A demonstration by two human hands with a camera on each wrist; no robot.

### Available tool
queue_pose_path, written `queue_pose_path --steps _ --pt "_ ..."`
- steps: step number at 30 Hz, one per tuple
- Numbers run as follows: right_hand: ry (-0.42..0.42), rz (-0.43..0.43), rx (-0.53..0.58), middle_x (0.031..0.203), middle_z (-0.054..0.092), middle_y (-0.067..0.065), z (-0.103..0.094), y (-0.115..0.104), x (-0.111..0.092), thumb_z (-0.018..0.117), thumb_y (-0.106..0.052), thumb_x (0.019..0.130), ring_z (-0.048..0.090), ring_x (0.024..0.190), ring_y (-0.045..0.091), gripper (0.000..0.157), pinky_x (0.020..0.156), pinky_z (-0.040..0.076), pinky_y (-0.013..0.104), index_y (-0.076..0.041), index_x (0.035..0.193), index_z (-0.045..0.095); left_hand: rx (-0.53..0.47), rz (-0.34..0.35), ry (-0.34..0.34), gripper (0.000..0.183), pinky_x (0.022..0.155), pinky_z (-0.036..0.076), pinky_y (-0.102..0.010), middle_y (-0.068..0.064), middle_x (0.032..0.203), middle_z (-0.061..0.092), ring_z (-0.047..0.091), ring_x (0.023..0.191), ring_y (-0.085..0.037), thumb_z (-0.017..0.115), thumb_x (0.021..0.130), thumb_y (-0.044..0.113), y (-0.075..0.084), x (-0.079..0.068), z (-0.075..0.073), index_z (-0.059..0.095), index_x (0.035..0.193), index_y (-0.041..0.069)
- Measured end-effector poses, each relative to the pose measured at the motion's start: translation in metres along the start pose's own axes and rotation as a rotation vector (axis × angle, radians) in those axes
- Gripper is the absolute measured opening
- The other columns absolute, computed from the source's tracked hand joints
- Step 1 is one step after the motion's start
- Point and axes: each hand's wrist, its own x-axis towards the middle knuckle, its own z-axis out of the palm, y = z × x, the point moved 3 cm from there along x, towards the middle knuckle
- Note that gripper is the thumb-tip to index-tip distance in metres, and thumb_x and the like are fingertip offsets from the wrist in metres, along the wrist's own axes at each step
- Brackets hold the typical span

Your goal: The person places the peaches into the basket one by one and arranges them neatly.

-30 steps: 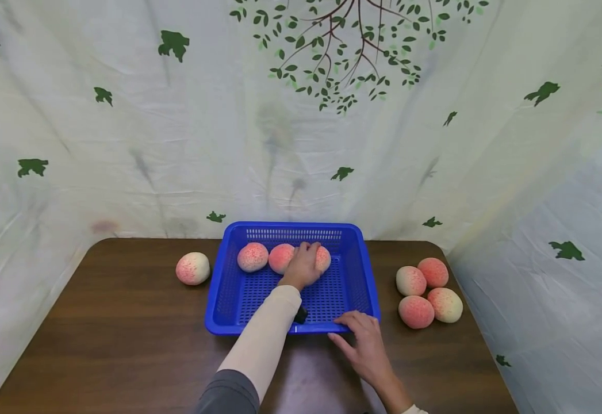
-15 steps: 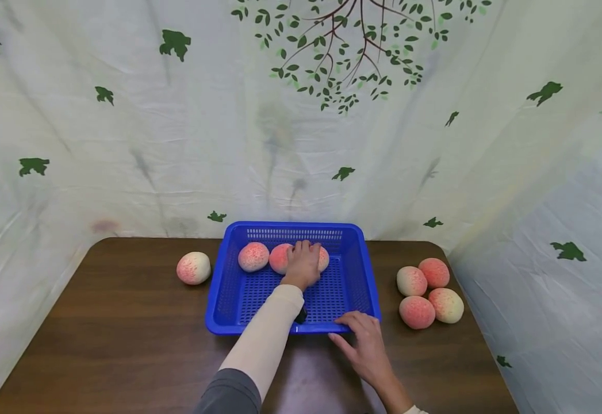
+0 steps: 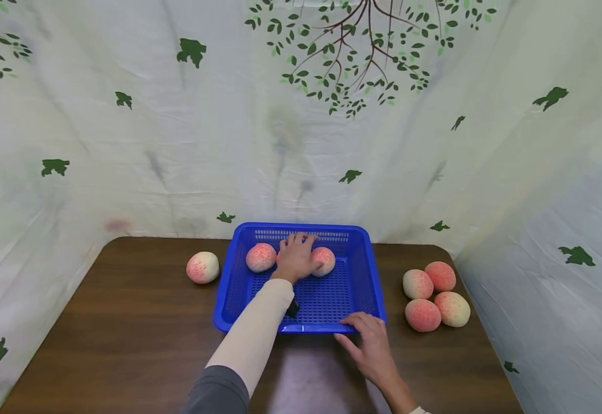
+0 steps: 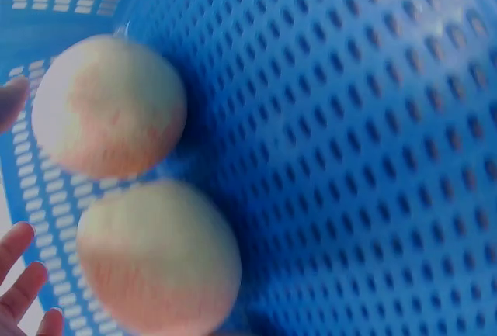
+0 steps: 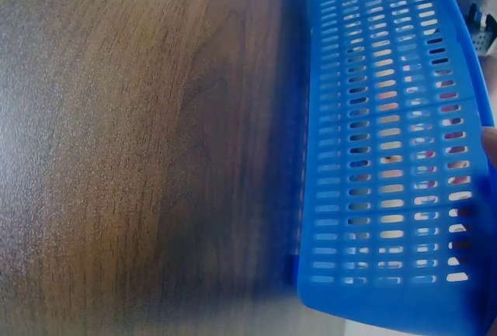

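Observation:
A blue plastic basket (image 3: 373, 276) stands on the table with a row of pink-and-cream peaches along its back. My left hand (image 3: 296, 257) reaches over the middle peach (image 4: 159, 262), mostly hiding it in the head view. Its fingers are spread, and the thumb lies beside the right peach (image 3: 323, 262). At the row's left sits another peach (image 3: 261, 257), beyond the left hand's fingertips (image 4: 17, 254). My right hand (image 3: 372, 348) holds the basket's front rim near the right corner, fingers over the edge and thumb outside; in the right wrist view only a fingertip (image 5: 489, 143) shows.
One peach (image 3: 203, 267) lies on the brown wooden table (image 3: 140, 328) left of the basket. To the right, several peaches (image 3: 422, 315) sit in a cluster. A pale leaf-patterned curtain (image 3: 228, 144) hangs behind the table and along its right side.
My left hand has shifted left from the right peach to over the middle one, its fingers spreading; the right peach is now more exposed. The right hand stays at the rim. The head view has shifted slightly.

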Motion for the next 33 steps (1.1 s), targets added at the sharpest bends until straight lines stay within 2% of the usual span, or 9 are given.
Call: queue_pose_path --steps 3,9,15,18,23,27,33 --pt "-0.004 0.004 -0.001 0.092 0.065 -0.003 0.000 -0.002 -0.001 0.084 -0.016 0.071 0.060 0.092 0.016 0.027 0.084 0.032 0.034 -0.011 0.093 0.069 0.006 -0.014 -0.002 0.062 0.101 0.028 -0.056 -0.011 0.138 0.045 0.037 0.129 -0.034 0.070 0.084 0.047 -0.010 -0.003 -0.010 0.050 0.138 0.022" --pt "-0.003 0.015 0.000 0.092 0.066 -0.003 0.000 -0.003 -0.001 0.084 -0.014 0.069 0.060 0.092 0.017 0.028 0.084 0.030 0.035 -0.010 0.093 0.069 0.036 -0.025 0.002 0.058 0.105 0.026 -0.056 -0.011 0.137 0.047 0.038 0.128 -0.034 0.066 0.087 0.048 -0.029 -0.010 -0.030 0.051 0.136 0.020" --pt "-0.008 0.026 0.000 0.091 0.065 -0.002 0.001 -0.004 0.000 0.085 -0.015 0.069 0.060 0.090 0.017 0.028 0.084 0.029 0.034 -0.011 0.092 0.068 -0.011 -0.017 0.038 0.057 0.105 0.025 -0.054 -0.013 0.136 0.049 0.039 0.128 -0.035 0.063 0.090 0.046 -0.052 -0.023 -0.059 0.051 0.136 0.016" --pt "-0.015 0.035 0.002 0.090 0.065 -0.002 0.002 -0.006 0.000 0.085 -0.014 0.069 0.060 0.089 0.016 0.028 0.085 0.029 0.035 -0.011 0.091 0.068 -0.045 -0.036 0.069 0.059 0.103 0.026 -0.054 -0.013 0.136 0.049 0.040 0.128 -0.035 0.064 0.089 0.046 -0.068 -0.031 -0.076 0.050 0.137 0.015" --pt "-0.018 0.047 -0.009 0.090 0.066 -0.002 0.002 -0.005 -0.002 0.086 -0.013 0.068 0.060 0.089 0.016 0.029 0.084 0.029 0.034 -0.011 0.090 0.068 -0.139 -0.085 0.105 0.062 0.102 0.025 -0.058 -0.017 0.138 0.048 0.038 0.129 -0.039 0.064 0.089 0.046 -0.100 -0.043 -0.095 0.049 0.137 0.012" --pt "-0.021 0.048 -0.020 0.090 0.066 -0.001 0.001 -0.006 -0.002 0.086 -0.014 0.068 0.061 0.089 0.018 0.029 0.084 0.029 0.035 -0.010 0.091 0.068 -0.203 -0.111 0.141 0.063 0.103 0.025 -0.060 -0.020 0.139 0.048 0.037 0.129 -0.042 0.064 0.089 0.044 -0.128 -0.057 -0.105 0.048 0.137 0.007" --pt "-0.020 0.043 -0.027 0.090 0.067 -0.001 0.002 -0.010 0.000 0.086 -0.011 0.066 0.061 0.088 0.018 0.030 0.083 0.030 0.036 -0.009 0.090 0.068 -0.301 -0.138 0.195 0.063 0.106 0.027 -0.057 -0.026 0.138 0.047 0.038 0.129 -0.043 0.068 0.089 0.034 -0.167 -0.084 -0.115 0.047 0.136 -0.001"
